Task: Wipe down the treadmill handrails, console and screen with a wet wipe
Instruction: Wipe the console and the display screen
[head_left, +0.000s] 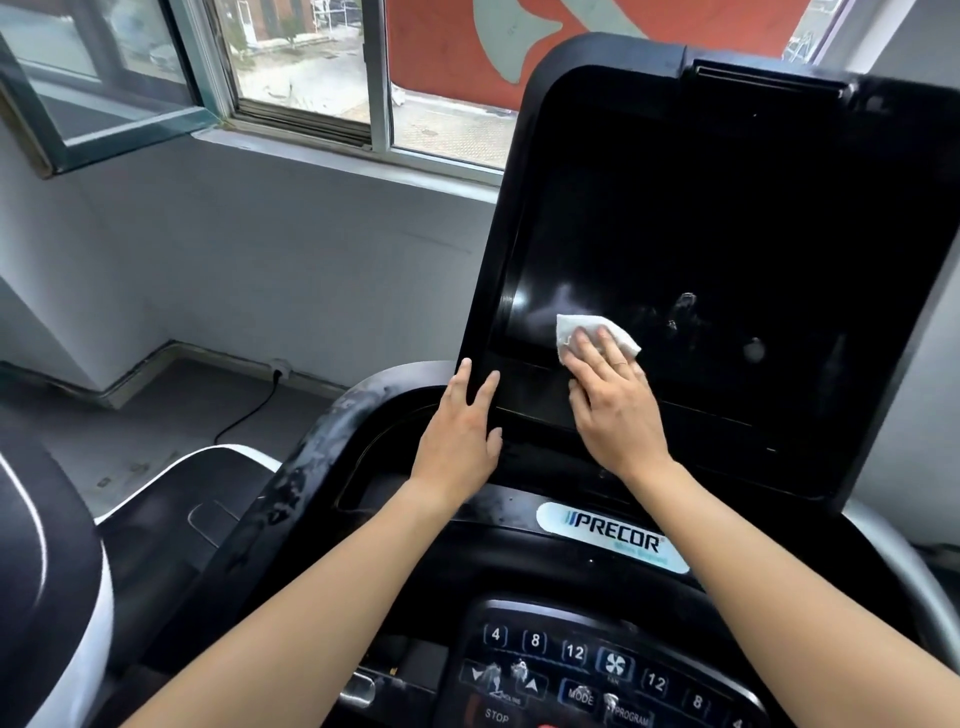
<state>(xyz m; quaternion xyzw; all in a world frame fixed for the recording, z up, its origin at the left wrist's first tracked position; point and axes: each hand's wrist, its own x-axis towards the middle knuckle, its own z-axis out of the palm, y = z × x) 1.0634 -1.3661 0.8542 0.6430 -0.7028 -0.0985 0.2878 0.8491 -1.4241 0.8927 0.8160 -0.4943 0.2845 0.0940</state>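
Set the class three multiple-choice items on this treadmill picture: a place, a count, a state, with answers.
1. Where is the folded white wet wipe? A windowsill; B low on the dark glossy screen; C floor.
2. How many buttons on the black keypad read 12? A two; B none; C five.
3. The right hand is: A flat, pressing the wipe; B clenched, empty; C hanging aside.
Key: B, it lies near the screen's lower left; A, one each side of the fan button; A, straight fingers cover it.
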